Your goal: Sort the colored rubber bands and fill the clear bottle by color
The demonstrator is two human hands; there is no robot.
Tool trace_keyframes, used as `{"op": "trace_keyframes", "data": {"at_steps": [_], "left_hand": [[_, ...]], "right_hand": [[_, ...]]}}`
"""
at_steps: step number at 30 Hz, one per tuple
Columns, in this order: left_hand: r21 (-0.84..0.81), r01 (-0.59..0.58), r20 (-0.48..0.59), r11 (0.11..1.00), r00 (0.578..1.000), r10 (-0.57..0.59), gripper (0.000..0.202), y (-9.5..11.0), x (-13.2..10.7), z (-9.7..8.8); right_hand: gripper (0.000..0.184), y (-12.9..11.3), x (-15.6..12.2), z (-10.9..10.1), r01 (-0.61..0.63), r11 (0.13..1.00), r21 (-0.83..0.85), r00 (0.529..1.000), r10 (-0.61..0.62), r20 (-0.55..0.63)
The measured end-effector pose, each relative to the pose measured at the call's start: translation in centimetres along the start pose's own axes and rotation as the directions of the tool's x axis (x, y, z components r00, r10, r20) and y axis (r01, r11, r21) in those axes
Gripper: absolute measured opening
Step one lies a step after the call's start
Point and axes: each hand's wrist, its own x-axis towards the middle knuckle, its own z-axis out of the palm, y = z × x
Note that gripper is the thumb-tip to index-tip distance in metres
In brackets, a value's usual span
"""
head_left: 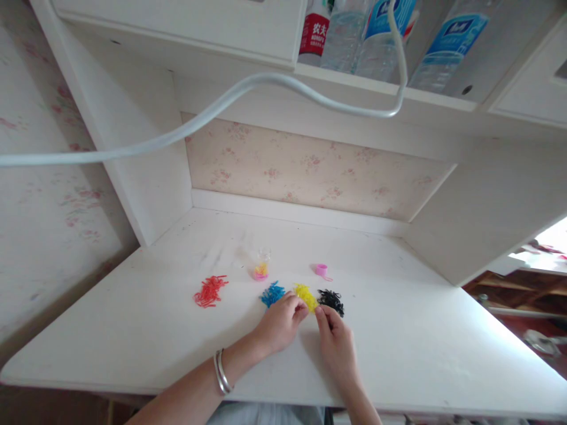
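My left hand (281, 321) is closed in a pinch at the near edge of a pile of thin yellow strands (305, 295), which look like small rubber bands. Facing it, my right hand (337, 342) also pinches, its fingertips just right of the yellow pile. Anything between the fingers is too small to make out. A blue pile (271, 293) lies beyond my left hand, partly covered by it. Close behind my right hand is a black pile (332, 301). Farther left sits a red pile (211, 291).
Behind the piles stand a small pink container (261, 275) with yellow-orange bits, a clear cup-like piece (264, 254) and a pink ring-shaped piece (321, 270). All rest on the white desk (177, 348). Plastic bottles (345, 35) fill a shelf above, and a white cable (212, 109) crosses the view.
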Motion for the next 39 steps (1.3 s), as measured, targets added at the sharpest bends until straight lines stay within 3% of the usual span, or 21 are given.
{"op": "trace_keyframes", "data": {"at_steps": [10, 16, 19, 22, 29, 39], "left_hand": [[0.022, 0.025, -0.022, 0.999, 0.999, -0.025, 0.017, -0.1, -0.1, -0.2], [0.022, 0.021, 0.009, 1.0, 1.0, -0.021, 0.012, -0.4, 0.0, 0.2], [0.03, 0.006, -0.013, 1.0, 1.0, -0.006, 0.011, -0.4, 0.1, 0.1], [0.014, -0.003, -0.023, 1.0, 1.0, 0.003, 0.011, -0.3, 0.1, -0.1], [-0.016, -0.005, -0.003, 1.0, 1.0, 0.005, 0.012, -0.5, 0.0, -0.2], [0.043, 0.016, -0.019, 0.999, 1.0, -0.015, 0.016, -0.1, -0.1, -0.9]], "right_hand": [[0.043, -0.6, 0.8, -0.2, -0.056, 0.998, 0.028, 0.99, 0.059, -0.131], [0.045, -6.7, 3.7, 1.2, 0.087, 0.996, -0.028, 0.993, -0.089, -0.079], [0.045, -10.1, 5.9, 2.6, 0.193, 0.976, -0.099, 0.981, -0.195, -0.014], [0.043, -12.0, 8.0, 4.3, 0.287, 0.945, -0.155, 0.958, -0.283, 0.049], [0.036, -12.6, 10.2, 7.0, 0.387, 0.888, -0.248, 0.922, -0.366, 0.128], [0.038, -13.1, 10.1, 7.5, 0.422, 0.858, -0.292, 0.906, -0.394, 0.154]]}}
